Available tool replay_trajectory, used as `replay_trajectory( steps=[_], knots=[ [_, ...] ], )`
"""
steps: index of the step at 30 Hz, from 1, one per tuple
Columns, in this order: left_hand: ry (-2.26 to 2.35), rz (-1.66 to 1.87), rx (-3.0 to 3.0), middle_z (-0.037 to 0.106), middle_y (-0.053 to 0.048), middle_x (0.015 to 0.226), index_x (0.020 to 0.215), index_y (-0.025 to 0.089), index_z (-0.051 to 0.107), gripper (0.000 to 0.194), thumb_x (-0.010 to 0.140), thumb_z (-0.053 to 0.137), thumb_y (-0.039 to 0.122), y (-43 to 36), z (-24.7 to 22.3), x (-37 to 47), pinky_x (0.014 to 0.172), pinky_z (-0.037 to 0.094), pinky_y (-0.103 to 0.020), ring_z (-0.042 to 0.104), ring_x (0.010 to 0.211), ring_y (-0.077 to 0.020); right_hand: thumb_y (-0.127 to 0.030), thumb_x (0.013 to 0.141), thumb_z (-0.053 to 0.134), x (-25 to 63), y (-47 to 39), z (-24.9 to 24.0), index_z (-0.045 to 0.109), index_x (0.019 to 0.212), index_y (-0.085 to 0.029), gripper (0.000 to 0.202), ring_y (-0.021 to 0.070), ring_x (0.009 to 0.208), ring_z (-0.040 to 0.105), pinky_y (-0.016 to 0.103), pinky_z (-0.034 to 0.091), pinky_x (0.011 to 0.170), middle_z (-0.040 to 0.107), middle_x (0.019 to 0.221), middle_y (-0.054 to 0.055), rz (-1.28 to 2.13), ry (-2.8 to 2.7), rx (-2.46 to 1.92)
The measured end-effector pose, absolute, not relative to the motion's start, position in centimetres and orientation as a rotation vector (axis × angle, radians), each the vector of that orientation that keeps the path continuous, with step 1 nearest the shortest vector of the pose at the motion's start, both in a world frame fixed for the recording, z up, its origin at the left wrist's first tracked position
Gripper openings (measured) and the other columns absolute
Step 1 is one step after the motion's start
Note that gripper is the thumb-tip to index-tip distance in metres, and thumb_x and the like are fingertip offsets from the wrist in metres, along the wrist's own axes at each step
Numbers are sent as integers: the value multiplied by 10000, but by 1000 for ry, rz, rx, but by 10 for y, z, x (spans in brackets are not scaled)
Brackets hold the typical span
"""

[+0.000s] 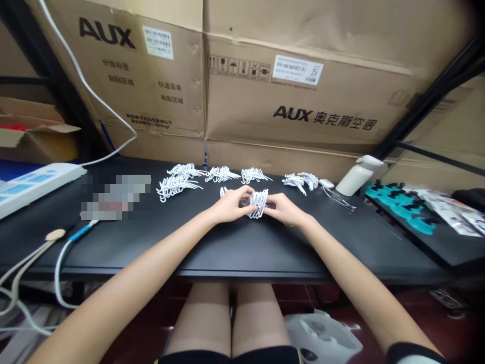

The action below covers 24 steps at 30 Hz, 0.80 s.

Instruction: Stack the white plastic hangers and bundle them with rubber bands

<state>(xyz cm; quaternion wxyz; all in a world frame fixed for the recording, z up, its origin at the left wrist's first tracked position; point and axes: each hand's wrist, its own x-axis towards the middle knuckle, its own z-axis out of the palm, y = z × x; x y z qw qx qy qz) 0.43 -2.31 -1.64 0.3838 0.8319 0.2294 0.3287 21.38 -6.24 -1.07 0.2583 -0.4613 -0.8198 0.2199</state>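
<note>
My left hand (pixel 235 203) and my right hand (pixel 281 209) meet over the middle of the black table (pixel 242 253). Between them is a bundle of white hooks (pixel 258 203), pinched from both sides by thumbs and fingers. Some dark, thin part shows at the bundle's sides, too small to make out. Part of another white piece (pixel 223 192) peeks out behind my left hand. Behind the hands lie more bundles of white hooks: a large group (pixel 176 187) at the left, one (pixel 222 174) beside it, one (pixel 255 175) in the centre and a looser pile (pixel 301 182) at the right.
A white bottle (pixel 358 175) leans near a cable at the right back. Teal items (pixel 403 207) lie at the far right. On the left are a power strip (pixel 41 184), a blurred-out object (pixel 117 197) and cables. Large cardboard boxes (pixel 288 126) stand along the back.
</note>
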Motion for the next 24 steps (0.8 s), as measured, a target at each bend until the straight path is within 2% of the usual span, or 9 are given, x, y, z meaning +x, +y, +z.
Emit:
replay_trajectory(
  steps=[3, 6, 12, 18, 21, 24],
  knots=[
    [616, 815, 2230, 669, -110, 1117, 1164, 167, 533, 407, 806, 601, 350, -24, -17, 5, 953, 465, -383, 635, 1044, -235, -349, 835, 577, 213, -63, -12, 698, 1035, -114, 331, 248, 875, 637, 338, 489, 781, 719, 963, 67, 637, -2175, -1205],
    [654, 799, 2299, 665, -108, 1117, 1199, 168, 537, 412, 832, 556, 354, -25, -17, 6, 927, 471, -366, 639, 999, -233, -331, 815, 599, 213, -62, -13, 689, 1060, -118, 337, 262, 931, 640, 361, 497, 820, 717, 972, 74, 702, -2129, -1175],
    [701, 750, 2356, 663, -111, 1109, 1271, 158, 493, 469, 869, 495, 398, -29, -17, 7, 866, 473, -334, 639, 964, -233, -282, 762, 649, 221, -60, -6, 670, 1063, -122, 341, 224, 930, 631, 351, 492, 841, 700, 1013, 67, 966, -2152, -1110],
    [680, 673, 2366, 634, -121, 1172, 1323, 178, 432, 551, 849, 524, 443, -34, -18, 8, 860, 450, -335, 619, 1010, -262, -396, 692, 730, 225, -60, -1, 667, 1008, -130, 419, 235, 962, 627, 370, 483, 871, 701, 974, 66, 1232, -2041, -1129],
    [716, 668, 2366, 654, -111, 1101, 1309, 182, 438, 554, 840, 532, 460, -32, -22, 9, 814, 452, -329, 626, 956, -261, -425, 660, 751, 223, -59, -6, 658, 966, -114, 446, 225, 891, 640, 360, 492, 825, 701, 919, 65, 1219, -1986, -1120],
    [734, 691, 2367, 674, -73, 979, 1230, 189, 508, 472, 853, 505, 473, -28, -25, 10, 747, 443, -307, 624, 852, -234, -445, 631, 770, 220, -59, -11, 655, 917, -116, 451, 200, 785, 624, 314, 488, 711, 689, 841, 51, 1054, -2046, -1181]
  ],
)
